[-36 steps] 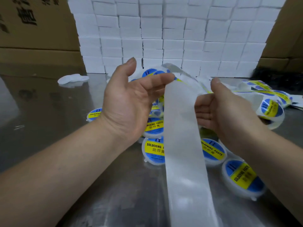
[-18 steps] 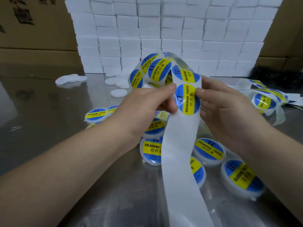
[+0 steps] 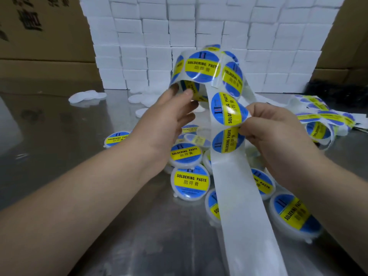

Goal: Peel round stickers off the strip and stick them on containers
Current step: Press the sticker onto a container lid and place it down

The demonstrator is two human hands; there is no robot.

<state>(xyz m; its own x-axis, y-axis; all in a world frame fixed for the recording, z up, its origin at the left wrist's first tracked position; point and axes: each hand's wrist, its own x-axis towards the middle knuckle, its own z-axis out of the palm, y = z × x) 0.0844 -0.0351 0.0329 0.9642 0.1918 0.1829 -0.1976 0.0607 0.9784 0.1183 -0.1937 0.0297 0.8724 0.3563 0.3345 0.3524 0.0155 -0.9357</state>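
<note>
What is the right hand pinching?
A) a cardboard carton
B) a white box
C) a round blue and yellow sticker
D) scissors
C: the right hand pinches the edge of a round sticker that sticks out past the strip.

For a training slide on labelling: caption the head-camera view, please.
The right hand pinches a round sticker partly off the strip; the left hand holds the strip's loop above labelled containers.
</note>
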